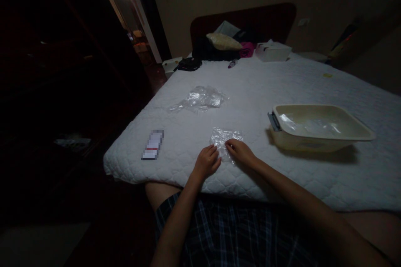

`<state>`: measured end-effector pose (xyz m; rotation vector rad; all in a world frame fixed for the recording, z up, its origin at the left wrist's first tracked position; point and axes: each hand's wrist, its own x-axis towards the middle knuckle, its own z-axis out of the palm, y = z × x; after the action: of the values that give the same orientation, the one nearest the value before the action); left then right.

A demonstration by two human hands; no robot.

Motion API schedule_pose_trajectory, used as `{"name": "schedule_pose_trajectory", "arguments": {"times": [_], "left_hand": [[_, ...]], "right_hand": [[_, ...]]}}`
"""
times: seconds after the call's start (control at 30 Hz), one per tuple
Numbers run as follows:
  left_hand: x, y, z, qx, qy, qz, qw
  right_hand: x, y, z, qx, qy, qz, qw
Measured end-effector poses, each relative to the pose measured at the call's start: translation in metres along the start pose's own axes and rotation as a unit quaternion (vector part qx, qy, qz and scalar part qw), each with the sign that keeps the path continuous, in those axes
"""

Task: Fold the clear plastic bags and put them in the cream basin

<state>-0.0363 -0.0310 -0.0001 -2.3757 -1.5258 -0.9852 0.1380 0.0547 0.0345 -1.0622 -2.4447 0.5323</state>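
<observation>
A small clear plastic bag point(227, 134) lies crinkled on the white quilted bed near its front edge. At its left side my left hand point(206, 162) has its fingers bent and closed on the film, thumb toward the right. My right hand point(242, 153) pinches the same bag from the right, its fingertips pressed together. Farther back lies a heap of clear plastic bags point(202, 98). To the right stands a cream plastic bin point(326, 145) with a grey latch, and more clear plastic shows inside it.
A phone point(153, 145), its screen blurred, lies at the left front of the bed point(250, 87). Toward the headboard point(282, 16) are a white box point(273, 52), a dark bag point(189, 64), a pale pillow point(224, 41) and a pink roll point(247, 49). Dark floor borders the bed's left side.
</observation>
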Motion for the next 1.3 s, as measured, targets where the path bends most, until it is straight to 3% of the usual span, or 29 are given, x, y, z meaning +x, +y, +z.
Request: {"name": "schedule_pose_trajectory", "arguments": {"times": [0.17,0.43,0.77,1.3], "left_hand": [[-0.0007,-0.0001,-0.0001,0.000,0.001,-0.006,1.000],[-0.0032,-0.0031,0.0041,-0.004,0.019,-0.004,1.000],[-0.0011,-0.0028,0.0010,0.033,-0.061,0.035,0.997],[-0.0019,-0.0040,0.0025,0.000,-0.040,0.022,0.999]], "right_hand": [[-0.0016,0.0034,0.0054,-0.006,0.005,0.025,1.000],[-0.0042,0.0018,0.0074,-0.041,-0.001,-0.011,0.999],[-0.0025,0.0012,0.0057,-0.069,-0.009,-0.021,0.997],[0.0022,0.0020,0.0003,-0.068,-0.030,-0.027,0.997]]}}
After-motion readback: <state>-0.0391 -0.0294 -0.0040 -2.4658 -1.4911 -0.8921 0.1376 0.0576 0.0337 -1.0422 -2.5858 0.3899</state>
